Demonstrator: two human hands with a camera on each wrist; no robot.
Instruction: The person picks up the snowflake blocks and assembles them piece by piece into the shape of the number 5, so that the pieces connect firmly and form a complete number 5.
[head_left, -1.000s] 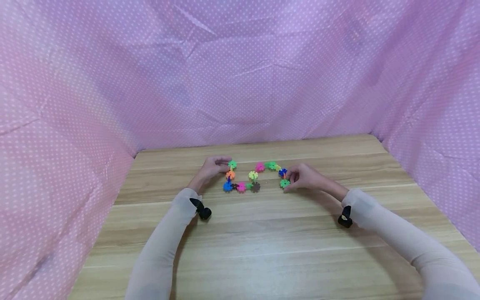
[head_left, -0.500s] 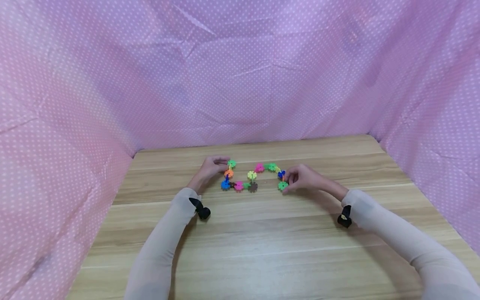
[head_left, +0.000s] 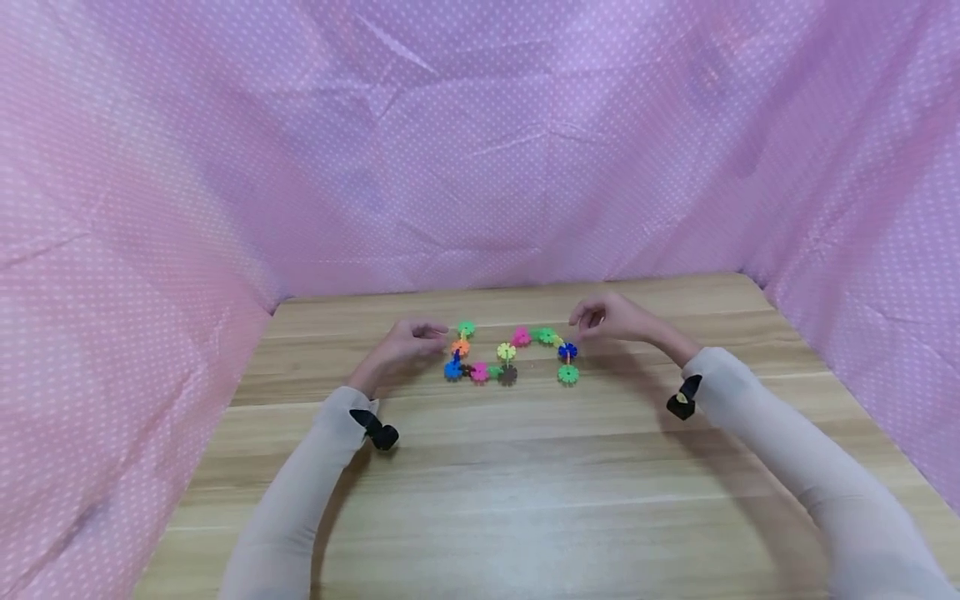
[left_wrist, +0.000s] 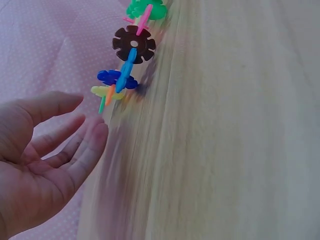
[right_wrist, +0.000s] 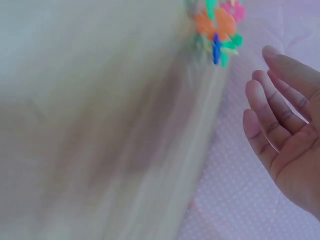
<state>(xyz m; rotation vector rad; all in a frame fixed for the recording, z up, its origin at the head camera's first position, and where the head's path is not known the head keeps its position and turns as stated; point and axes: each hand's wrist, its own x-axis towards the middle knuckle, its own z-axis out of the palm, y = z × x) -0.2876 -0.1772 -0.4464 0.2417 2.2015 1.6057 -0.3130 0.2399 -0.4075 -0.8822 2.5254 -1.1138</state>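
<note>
A winding chain of interlocked plastic snowflake discs [head_left: 508, 375] lies on the table in the head view, in green, orange, blue, pink, brown and yellow. Just off its left end, by the green disc [head_left: 467, 328], is my left hand [head_left: 408, 340]. That hand holds nothing; in the left wrist view its relaxed fingers [left_wrist: 87, 150] point toward the chain's end. Above and to the right of the dark blue disc [head_left: 567, 351] hovers my right hand [head_left: 611, 318]. Its fingers are loosely bent around nothing, apart from the chain in the right wrist view.
The wood-grain table [head_left: 525, 483] ends at a pink polka-dot curtain [head_left: 480, 167] behind and on both sides. Black straps with small cameras [head_left: 381, 433] sit at the cuffs of both light sleeves.
Both hands have let go of the chain. The left hand has drawn back to the left, and the right has lifted up and away. The chain stays nearly where it was.
</note>
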